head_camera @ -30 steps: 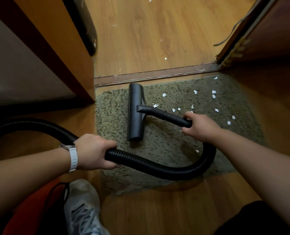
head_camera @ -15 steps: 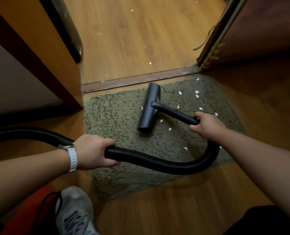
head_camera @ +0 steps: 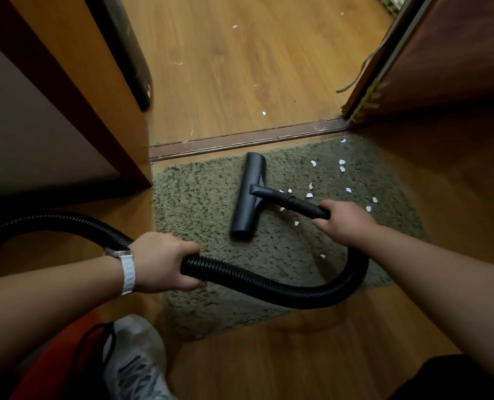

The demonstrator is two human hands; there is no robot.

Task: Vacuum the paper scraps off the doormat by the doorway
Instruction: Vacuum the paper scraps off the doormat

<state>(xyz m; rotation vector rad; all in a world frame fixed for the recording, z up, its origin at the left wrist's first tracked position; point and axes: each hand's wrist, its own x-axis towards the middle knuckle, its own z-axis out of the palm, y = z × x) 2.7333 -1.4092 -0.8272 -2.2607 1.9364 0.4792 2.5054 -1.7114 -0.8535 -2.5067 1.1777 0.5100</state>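
While the right hand [head_camera: 344,225] is closed around the black plastic wand [head_camera: 290,201], the left hand [head_camera: 164,262] grips the black ribbed hose [head_camera: 268,285]. From the wand, the flat black floor nozzle [head_camera: 248,194] rests on the shaggy olive-green doormat [head_camera: 199,203], with white paper scraps [head_camera: 341,166] scattered just right of it, near the brown door threshold strip [head_camera: 240,140].

One head-worn wide-angle view only, looking forward and steeply down from above, close over the doormat [head_camera: 205,203], facing the doorway threshold [head_camera: 240,140]; both forearms enter from the bottom edge.
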